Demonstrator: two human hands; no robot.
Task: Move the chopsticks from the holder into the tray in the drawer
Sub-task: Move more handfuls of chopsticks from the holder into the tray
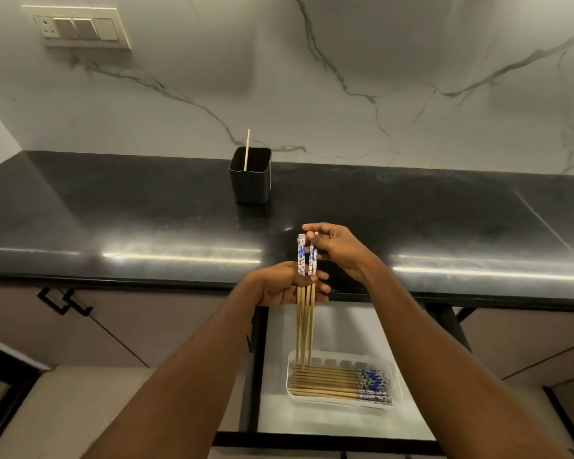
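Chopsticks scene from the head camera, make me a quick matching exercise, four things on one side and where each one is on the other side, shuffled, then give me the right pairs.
Column one:
1. bundle of chopsticks
2. single chopstick
3. white tray
4. black holder

Column two:
A. standing on the dark counter near the wall
B. sticking up out of the holder
C. lying in the open drawer, with chopsticks laid flat in it
D. held upright in both hands, left hand low, right hand at the patterned tops

Pairs: 1-D, 2-B, 3-C, 4-A
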